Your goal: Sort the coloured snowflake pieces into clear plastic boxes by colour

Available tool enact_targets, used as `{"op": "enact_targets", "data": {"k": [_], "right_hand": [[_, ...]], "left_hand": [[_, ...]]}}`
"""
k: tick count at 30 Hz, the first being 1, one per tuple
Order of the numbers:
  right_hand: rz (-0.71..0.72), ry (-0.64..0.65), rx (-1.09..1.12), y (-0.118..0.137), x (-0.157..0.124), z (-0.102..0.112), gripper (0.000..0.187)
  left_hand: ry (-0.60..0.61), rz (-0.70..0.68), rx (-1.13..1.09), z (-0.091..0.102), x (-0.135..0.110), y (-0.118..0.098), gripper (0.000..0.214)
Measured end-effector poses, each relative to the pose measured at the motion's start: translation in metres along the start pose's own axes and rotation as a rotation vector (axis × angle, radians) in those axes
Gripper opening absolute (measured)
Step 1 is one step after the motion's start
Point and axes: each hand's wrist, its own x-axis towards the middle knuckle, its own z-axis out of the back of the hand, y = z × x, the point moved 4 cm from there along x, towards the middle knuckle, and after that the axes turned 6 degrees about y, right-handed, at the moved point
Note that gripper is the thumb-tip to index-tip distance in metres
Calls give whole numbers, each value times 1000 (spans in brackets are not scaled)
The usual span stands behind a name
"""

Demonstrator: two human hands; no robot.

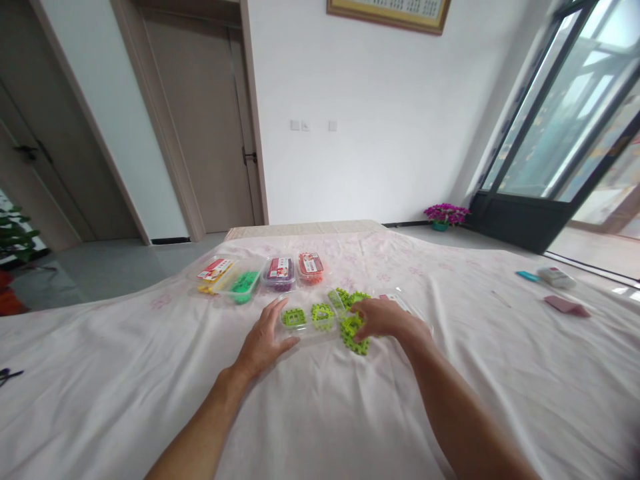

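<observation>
A clear plastic box [311,329] lies open on the bed in front of me, with two lime-green building pieces [308,316] inside it. My left hand [263,339] rests against the box's left end, fingers stretched out. My right hand [381,318] is at the box's right side, fingers curled over a small heap of loose lime-green pieces [354,339]. More green pieces [349,297] lie just behind that hand.
Behind the open box stands a row of small clear boxes: yellow [213,272], green [243,283], purple [278,273] and red [311,267]. A clear lid [397,301] lies right of my hand. Small items [555,277] lie far right on the white sheet [320,413]; scissors [9,376] far left.
</observation>
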Motion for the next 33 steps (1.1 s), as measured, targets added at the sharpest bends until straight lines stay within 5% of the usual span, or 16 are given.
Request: {"op": "enact_targets", "data": {"k": [4, 11, 15, 19, 27, 33], "right_hand": [[37, 43, -55, 8, 2, -11, 66], [-5, -96, 53, -4, -2, 10, 17], [-37, -329, 138, 0, -4, 31, 23], [128, -429, 298, 24, -8, 35, 25], [400, -256, 287, 86, 12, 19, 21], [495, 73, 269, 100, 23, 15, 22]], "left_hand": [[33, 37, -56, 1, -1, -2, 81], [55, 60, -76, 4, -1, -7, 76], [72, 69, -72, 6, 0, -8, 72], [91, 59, -41, 6, 1, -7, 68], [94, 32, -3, 4, 2, -5, 67], [104, 34, 6, 4, 2, -4, 69]]}}
